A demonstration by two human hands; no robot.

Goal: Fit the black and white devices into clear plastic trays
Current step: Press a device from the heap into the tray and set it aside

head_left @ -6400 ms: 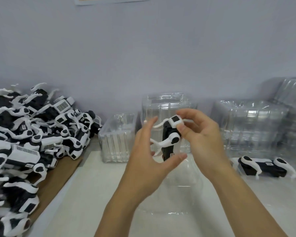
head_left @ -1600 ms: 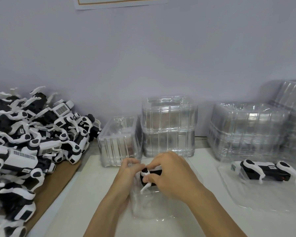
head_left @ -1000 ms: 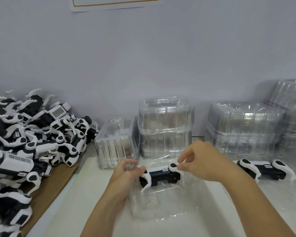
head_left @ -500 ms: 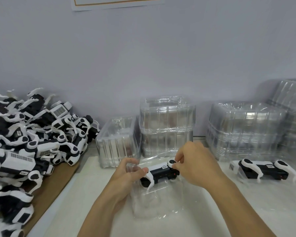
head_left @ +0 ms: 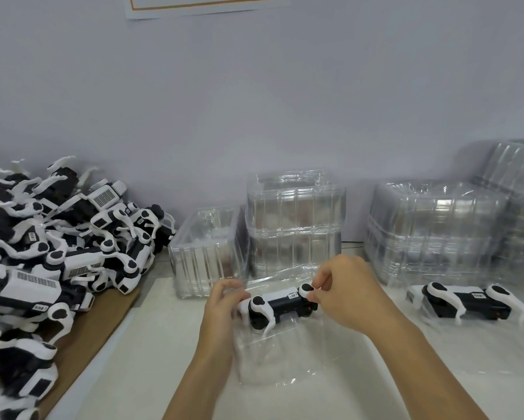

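**Device going into the clear tray**

Fingers of both my hands are working on one black and white device (head_left: 285,306), which is lying lengthwise across the far end of a clear plastic tray (head_left: 273,362) on the white table (head_left: 151,374). My left hand (head_left: 223,310) is curling round the device's left end, thumb and fingers pinching it beside the white arm with the black round pad. My right hand (head_left: 344,294) is pinching the right end, fingertips closing on the white arm near its own black pad. The device is sitting level, label side up, and I cannot tell whether it is fully seated in the tray's moulded recess or only resting on it.

Right of this tray, well apart, a second device (head_left: 469,301) is lying in another clear tray (head_left: 418,298). Behind my tray, stacks of empty trays (head_left: 294,219) are standing against the wall, with a lower stack (head_left: 203,253) just to their left and larger stacks (head_left: 433,228) further right. Far left of my tray, a big heap of loose devices (head_left: 45,244) is piling up on a sheet of brown cardboard (head_left: 100,325). Above all this, the lower edge of a paper notice (head_left: 206,4) is showing on the wall.
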